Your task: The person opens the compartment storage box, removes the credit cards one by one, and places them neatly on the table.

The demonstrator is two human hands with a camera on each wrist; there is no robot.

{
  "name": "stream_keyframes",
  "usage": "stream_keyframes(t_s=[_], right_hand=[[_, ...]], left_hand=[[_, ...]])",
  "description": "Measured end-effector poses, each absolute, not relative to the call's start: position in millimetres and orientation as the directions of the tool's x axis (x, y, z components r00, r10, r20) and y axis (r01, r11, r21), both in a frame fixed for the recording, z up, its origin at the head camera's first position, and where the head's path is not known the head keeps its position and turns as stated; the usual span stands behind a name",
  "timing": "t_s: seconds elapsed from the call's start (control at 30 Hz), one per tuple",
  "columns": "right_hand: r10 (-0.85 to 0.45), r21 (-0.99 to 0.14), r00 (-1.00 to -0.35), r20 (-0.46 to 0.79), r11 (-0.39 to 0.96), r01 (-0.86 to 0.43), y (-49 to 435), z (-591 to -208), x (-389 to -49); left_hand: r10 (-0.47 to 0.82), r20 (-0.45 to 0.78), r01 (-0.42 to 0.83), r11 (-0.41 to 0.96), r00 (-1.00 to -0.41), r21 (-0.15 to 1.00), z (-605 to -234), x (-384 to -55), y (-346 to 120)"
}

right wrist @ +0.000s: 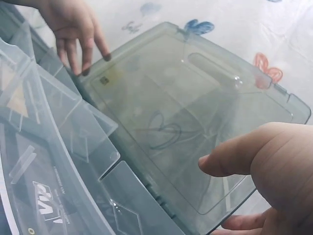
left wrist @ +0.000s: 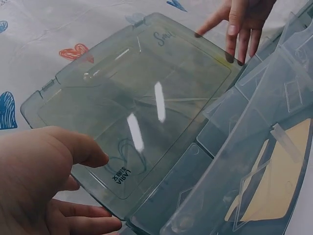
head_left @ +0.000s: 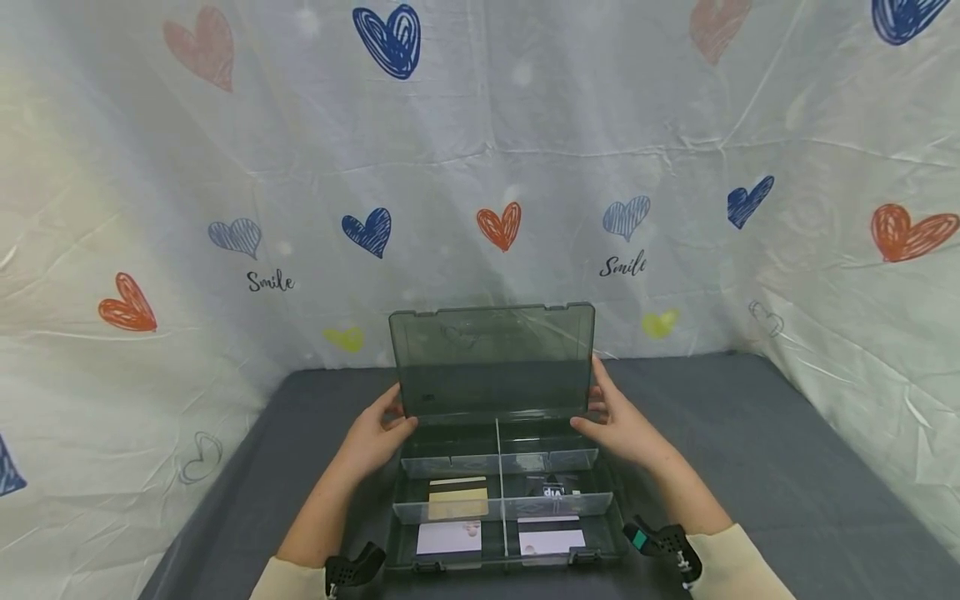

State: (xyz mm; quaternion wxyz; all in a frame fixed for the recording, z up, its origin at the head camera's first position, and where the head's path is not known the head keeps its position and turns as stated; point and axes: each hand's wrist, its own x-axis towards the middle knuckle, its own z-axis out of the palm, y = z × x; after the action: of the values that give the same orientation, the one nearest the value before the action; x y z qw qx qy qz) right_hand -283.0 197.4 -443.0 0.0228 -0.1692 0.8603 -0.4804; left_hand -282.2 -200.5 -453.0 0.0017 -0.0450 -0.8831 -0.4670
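Note:
A translucent grey-green plastic organizer box stands in front of me, its hinged lid (head_left: pixel 492 358) raised and tilted back. My left hand (head_left: pixel 377 429) holds the lid's left edge low down, thumb on the inner face and fingers round the outside. On the opposite edge, my right hand (head_left: pixel 617 417) grips the lid the same way. Clear dividers (head_left: pixel 551 506) split the box into compartments. A yellowish card (head_left: pixel 459 502) and a dark card with "VIP" lettering (right wrist: pixel 44 200) lie in the middle row. Two white cards (head_left: pixel 448 537) (head_left: pixel 551 542) occupy the front row.
Under the box is a dark grey tabletop (head_left: pixel 300 467). A white curtain (head_left: pixel 435 142) printed with hearts and "Smile" hangs behind the table and along both sides. Two latches (head_left: pixel 585 555) sit on the box's front edge.

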Motion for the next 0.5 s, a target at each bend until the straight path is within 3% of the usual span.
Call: stream_keyframes(t_s=[0.5], right_hand=[[-0.265,-0.858,-0.962,0.066,0.477,-0.19,190.4,-454.7,-289.2]], left_hand=[[0.041,0.05,0.065,0.635,-0.998,0.769,-461.2,-282.1,-195.9]])
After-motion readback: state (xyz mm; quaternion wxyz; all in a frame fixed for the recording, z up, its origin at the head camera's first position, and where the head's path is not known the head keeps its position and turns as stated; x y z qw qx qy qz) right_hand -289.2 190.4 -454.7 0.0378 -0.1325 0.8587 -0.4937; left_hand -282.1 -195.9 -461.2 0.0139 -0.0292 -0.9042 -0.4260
